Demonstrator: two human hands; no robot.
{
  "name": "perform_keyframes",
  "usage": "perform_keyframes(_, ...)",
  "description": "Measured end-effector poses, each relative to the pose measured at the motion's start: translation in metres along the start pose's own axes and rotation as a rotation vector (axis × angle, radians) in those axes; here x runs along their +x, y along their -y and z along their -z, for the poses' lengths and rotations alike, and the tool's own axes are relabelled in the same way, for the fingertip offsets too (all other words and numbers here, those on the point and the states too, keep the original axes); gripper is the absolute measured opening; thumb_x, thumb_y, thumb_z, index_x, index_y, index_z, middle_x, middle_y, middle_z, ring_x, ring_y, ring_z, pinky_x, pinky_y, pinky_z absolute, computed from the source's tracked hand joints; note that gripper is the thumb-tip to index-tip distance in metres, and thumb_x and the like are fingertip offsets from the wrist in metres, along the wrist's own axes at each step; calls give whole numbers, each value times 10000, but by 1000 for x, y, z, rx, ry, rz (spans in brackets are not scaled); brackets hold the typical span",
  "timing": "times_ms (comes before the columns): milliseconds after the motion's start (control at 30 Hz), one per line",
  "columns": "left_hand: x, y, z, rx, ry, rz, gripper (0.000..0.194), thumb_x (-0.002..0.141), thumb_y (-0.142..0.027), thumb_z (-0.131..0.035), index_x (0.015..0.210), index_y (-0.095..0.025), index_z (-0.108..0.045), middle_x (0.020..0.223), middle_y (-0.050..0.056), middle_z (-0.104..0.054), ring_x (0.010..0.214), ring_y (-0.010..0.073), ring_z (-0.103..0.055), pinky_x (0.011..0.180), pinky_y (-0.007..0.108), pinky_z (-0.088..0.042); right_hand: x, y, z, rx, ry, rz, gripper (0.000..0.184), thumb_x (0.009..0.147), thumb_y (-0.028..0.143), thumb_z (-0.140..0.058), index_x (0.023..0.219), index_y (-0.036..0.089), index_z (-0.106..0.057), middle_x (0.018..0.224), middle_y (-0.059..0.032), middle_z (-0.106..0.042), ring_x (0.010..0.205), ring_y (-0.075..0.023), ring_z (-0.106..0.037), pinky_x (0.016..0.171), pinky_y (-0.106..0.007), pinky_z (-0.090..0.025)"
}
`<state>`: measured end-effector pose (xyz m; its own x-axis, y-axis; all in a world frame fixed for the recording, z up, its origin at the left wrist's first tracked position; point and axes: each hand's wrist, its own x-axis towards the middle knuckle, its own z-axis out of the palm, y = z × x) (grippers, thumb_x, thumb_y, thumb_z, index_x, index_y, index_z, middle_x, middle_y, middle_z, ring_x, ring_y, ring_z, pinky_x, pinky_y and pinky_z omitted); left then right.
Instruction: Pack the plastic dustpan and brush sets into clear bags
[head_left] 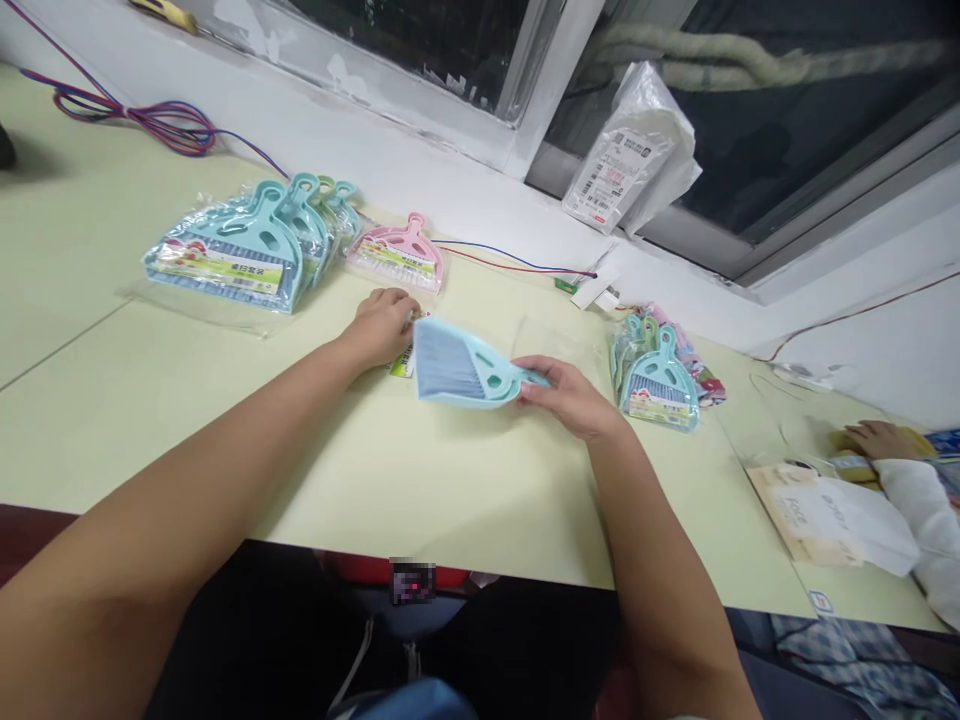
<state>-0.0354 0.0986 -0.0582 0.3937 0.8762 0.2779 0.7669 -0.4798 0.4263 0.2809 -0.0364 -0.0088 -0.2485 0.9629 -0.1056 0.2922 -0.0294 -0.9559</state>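
Note:
My right hand [562, 395] is closed round the handle of a light blue dustpan [457, 390], held tilted above the table. A small brush with grey-blue bristles [448, 362] is nested in the pan. My left hand [381, 328] is beside the pan's wide edge, its fingers curled on a printed label card [403, 360] with green and white on it. The fingertips are partly hidden. Behind my right hand, a clear plastic bag [551, 340] lies on the table.
Bagged blue dustpan sets [225, 255] are stacked at left, a pink bagged set [397, 255] beside them. More bagged sets [660, 390] lie right. Coiled wires [165, 125] are at back left. Another person's hand [881, 440] is far right, near a paper packet [810, 515].

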Motion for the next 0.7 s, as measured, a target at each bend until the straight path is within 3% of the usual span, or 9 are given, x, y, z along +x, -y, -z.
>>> perform_keyframes(67,2,9,1,22,-3,-22,411,964,-431,-521,1230,-173,-700,1384,166,-609,1330,379,-495,1149,532,-409,1,-2,-3,6,150,-40,469,813,460,-845,1203,226,-729,1143,-74,-725,1003,-235,-671,964,-423,-554)
perform_keyframes(133,4,15,3,24,-41,-31,416,971,-451,-512,1212,-172,-704,1344,168,-626,1311,377,-500,1139,527,-414,3,-6,1,-76,182,-21,451,814,434,-841,1196,218,-736,1147,-72,-723,1028,-229,-650,997,-417,-523)
perform_keyframes(367,3,7,14,-105,-196,-58,367,966,-413,-532,1215,-198,-694,1302,152,-661,1282,363,-521,1124,540,-406,7,-16,22,-398,-21,44,413,797,311,-760,1197,212,-731,1114,-57,-728,956,-217,-637,971,-444,-522)
perform_keyframes(533,-2,-15,17,-177,-193,-147,312,973,-384,-526,1177,-223,-698,1261,118,-688,1257,329,-542,1125,504,-397,-4,-4,21,-598,-112,96,442,793,183,-662,1222,256,-738,1252,-72,-717,1098,-256,-667,994,-469,-547)
perform_keyframes(700,-16,-45,15,-251,-123,-312,333,994,-394,-514,1214,-213,-686,1306,118,-679,1285,308,-543,1150,475,-381,-21,13,24,-670,-350,174,373,877,257,-653,1245,268,-715,1322,-89,-700,1167,-293,-665,939,-491,-578)
